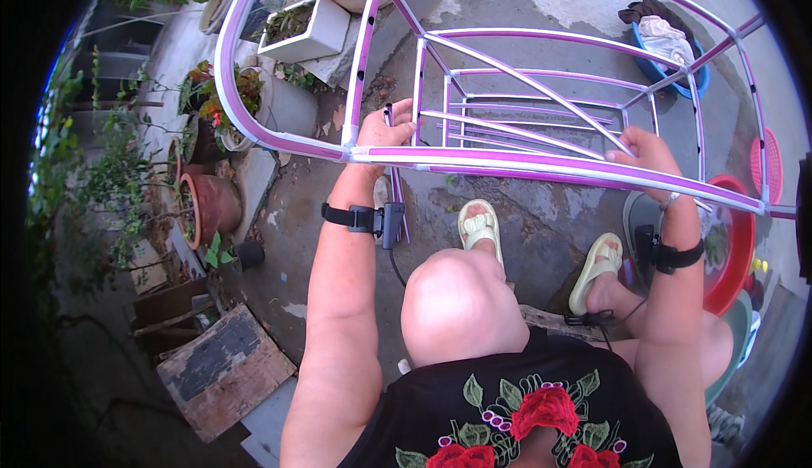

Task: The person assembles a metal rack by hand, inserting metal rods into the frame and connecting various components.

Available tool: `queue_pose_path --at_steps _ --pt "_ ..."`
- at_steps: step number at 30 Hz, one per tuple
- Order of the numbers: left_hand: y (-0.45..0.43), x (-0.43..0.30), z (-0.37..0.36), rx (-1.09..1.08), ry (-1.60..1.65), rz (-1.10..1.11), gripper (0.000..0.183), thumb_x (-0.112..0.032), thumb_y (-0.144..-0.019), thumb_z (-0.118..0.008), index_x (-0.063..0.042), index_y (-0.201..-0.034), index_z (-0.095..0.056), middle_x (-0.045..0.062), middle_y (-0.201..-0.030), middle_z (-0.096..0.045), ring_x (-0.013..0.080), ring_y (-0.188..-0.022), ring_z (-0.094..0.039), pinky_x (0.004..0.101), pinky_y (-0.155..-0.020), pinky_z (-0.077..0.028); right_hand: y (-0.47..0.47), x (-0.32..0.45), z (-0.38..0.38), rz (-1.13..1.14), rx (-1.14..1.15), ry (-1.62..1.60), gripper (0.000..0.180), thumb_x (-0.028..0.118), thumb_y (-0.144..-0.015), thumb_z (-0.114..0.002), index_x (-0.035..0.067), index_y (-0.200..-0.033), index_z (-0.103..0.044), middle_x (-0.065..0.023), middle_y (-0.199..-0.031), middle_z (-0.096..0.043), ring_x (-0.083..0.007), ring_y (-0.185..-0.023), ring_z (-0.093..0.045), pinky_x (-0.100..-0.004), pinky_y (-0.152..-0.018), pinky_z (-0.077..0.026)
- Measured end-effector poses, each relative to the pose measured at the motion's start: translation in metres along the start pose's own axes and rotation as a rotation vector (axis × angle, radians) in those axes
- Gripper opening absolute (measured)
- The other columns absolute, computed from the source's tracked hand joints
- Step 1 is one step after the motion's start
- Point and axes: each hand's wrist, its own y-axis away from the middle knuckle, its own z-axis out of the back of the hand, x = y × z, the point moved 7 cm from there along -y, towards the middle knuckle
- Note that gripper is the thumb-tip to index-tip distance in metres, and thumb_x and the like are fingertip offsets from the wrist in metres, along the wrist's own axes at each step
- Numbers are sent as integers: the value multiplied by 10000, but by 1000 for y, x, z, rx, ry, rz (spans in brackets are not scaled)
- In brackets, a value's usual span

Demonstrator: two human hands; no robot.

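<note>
A large frame of purple-and-white tubes (558,167) stands before me, its curved end at the left. My left hand (388,129) is at its left part, with thumb and fingertips beside an upright tube (419,81). A few thin loose tubes (396,195) run up through that hand, one dark open end showing between thumb and fingers. My right hand (644,151) is closed around the lower end of a diagonal tube (520,84), close to the near rail. The rail passes in front of both wrists. Part of the right fingers' grip is hidden.
Potted plants, a white planter (311,27) and a terracotta pot (212,205) line the left side. A blue basin of cloth (701,78), a red basin (739,240) and a pink basket (767,163) stand at right. A wooden board (228,373) lies lower left on wet concrete (298,252).
</note>
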Motion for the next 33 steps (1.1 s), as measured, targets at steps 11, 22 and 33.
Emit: queue_pose_path --at_steps 11,22,33 --pt "2 4 -4 31 57 23 480 -12 -795 -555 -7 -1261 -439 60 -960 -645 23 -619 -482 170 -532 -364 9 -6 -9 115 -51 7 220 146 -774 -673 39 -730 -486 -3 -616 -480 -84 -579 -439 -250 -510 -371" --pt "3 0 -7 21 65 28 461 -2 -807 -554 -2 -1255 -447 57 -958 -645 17 -609 -466 159 -522 -351 25 9 -4 171 -144 24 239 110 -742 -681 25 -707 -461 -52 -571 -444 -126 -545 -407 -277 -499 -371" --pt "0 8 -4 39 132 16 460 6 -813 -550 6 -1259 -437 70 -967 -640 25 -630 -498 166 -520 -370 38 14 -9 164 -197 22 211 54 -714 -676 32 -710 -466 -52 -598 -433 -125 -560 -406 -264 -519 -377"
